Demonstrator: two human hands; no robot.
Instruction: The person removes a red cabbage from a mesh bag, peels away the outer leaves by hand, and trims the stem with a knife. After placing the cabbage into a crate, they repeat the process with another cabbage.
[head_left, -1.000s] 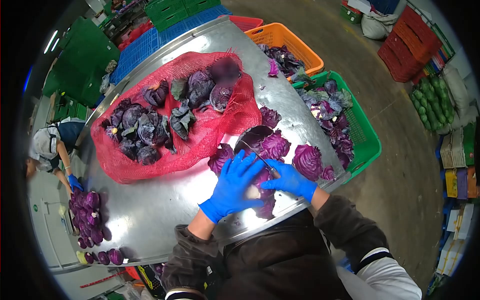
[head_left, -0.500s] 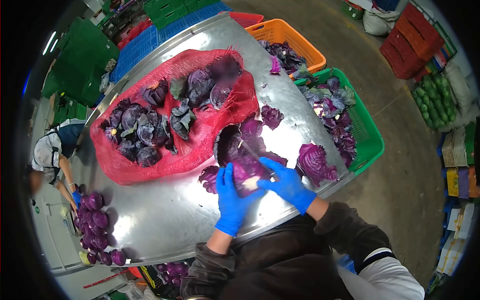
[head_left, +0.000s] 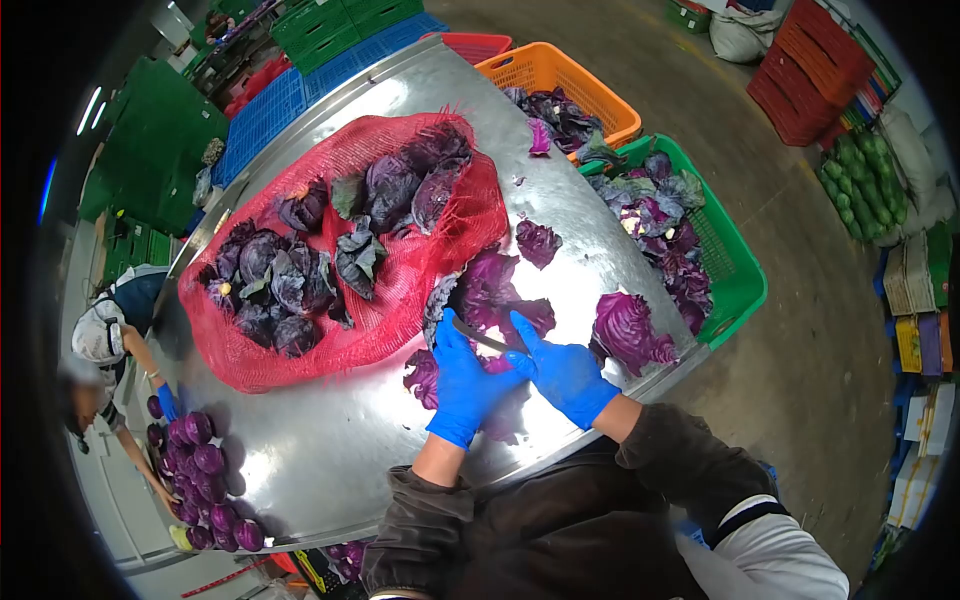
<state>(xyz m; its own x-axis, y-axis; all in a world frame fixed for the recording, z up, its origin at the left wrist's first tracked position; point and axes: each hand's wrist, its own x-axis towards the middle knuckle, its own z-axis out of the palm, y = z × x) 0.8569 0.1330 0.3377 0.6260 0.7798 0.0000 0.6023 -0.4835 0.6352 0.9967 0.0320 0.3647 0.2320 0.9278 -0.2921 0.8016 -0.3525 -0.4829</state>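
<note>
My right hand (head_left: 572,380), in a blue glove, grips a knife (head_left: 478,337) whose curved blade points left across my other hand. My left hand (head_left: 466,392), also gloved, is curled with its thumb towards the knife. A red cabbage (head_left: 494,364) shows only as a small purple patch between fingers and thumb; most of it is hidden. A blurred purple patch lies below that hand. Just beyond are loose purple leaves (head_left: 490,290) and a dark outer leaf (head_left: 438,303). Another leaf (head_left: 422,377) lies left of my left hand.
A red mesh sack (head_left: 390,318) with several dark cabbages covers the metal table's (head_left: 330,420) middle. Trimmed cabbages (head_left: 197,460) lie at the left, where a co-worker's gloved hand (head_left: 168,402) reaches. Green (head_left: 740,270) and orange crates (head_left: 610,105) hold leaves. A large leaf (head_left: 630,335) lies right.
The cabbage between my hands has become mostly hidden. The knife blade now shows plainly across my left fingers. My view has shifted slightly, and the co-worker's hands have moved around the pile.
</note>
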